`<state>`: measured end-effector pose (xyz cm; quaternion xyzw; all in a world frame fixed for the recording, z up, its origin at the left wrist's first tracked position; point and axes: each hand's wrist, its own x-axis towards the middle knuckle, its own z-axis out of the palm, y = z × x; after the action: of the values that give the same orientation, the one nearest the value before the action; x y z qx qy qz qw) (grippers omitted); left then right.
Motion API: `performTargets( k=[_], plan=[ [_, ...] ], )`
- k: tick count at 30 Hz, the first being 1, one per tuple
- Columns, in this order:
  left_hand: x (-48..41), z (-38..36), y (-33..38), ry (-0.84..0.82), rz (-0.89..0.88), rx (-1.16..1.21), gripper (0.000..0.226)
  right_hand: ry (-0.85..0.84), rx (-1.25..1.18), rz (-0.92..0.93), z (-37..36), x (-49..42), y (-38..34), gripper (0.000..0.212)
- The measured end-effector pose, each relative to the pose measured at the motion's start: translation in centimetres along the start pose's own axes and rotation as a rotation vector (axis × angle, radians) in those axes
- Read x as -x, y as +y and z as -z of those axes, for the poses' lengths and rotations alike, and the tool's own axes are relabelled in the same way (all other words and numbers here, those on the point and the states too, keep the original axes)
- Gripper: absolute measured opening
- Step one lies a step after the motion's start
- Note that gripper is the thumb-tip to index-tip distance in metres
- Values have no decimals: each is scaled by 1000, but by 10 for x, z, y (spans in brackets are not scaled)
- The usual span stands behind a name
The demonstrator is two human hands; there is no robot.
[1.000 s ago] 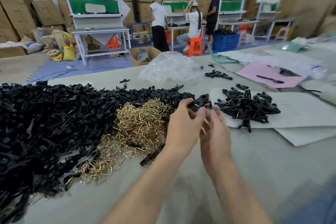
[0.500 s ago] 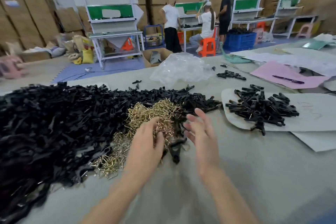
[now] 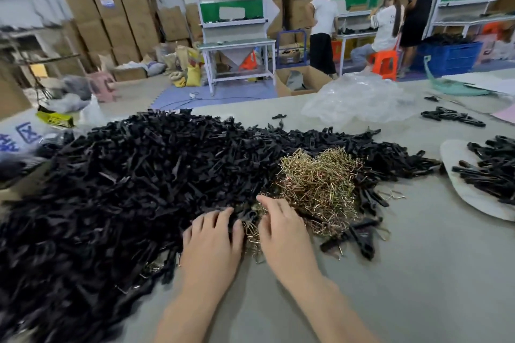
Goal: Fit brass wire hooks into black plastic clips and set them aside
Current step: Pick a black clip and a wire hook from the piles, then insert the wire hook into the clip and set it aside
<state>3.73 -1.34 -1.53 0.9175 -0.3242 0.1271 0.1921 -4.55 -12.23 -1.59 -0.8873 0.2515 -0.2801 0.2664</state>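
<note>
1. Brass wire hooks [image 3: 320,184]: loose tangled pile on the grey table [image 3: 418,273], against the right edge of a large heap of black plastic clips [image 3: 125,189].
2. Left hand [image 3: 213,242]: palm down on the edge of the clip heap, fingers spread apart and lightly bent, gripping nothing visible.
3. Right hand [image 3: 281,234]: just beside the left, palm down on the near-left edge of the hook pile, fingers apart; tips dip into the wire, so a pinch cannot be told.
4. Further clips [image 3: 493,170] lie on a white sheet [image 3: 468,195] at far right.
5. Clear plastic bag [image 3: 354,97] lies behind the heap.
</note>
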Motion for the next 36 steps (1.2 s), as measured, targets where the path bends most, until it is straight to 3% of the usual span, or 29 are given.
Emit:
performTargets(
  k=[5,14,22,29,32,36],
  plan=[
    [-9,0,-12,-32,-130,55,37,-87,211,14,-10,-6,6,42],
    [-9,1,-13,65,-226,173,19,-58,45,5,-4,-8,7,29],
    [-10,2,-16,51,-160,375,24,-44,-10,21,-1,-7,6,28],
    [-11,7,-12,70,-106,560,25,9,-197,18,3,-7,3,30],
    [-11,12,-9,138,34,804,26,32,-305,22,4,-6,0,29],
    [-12,20,-7,76,249,1174,26,-120,-532,-15,6,-4,-4,31]
  ],
)
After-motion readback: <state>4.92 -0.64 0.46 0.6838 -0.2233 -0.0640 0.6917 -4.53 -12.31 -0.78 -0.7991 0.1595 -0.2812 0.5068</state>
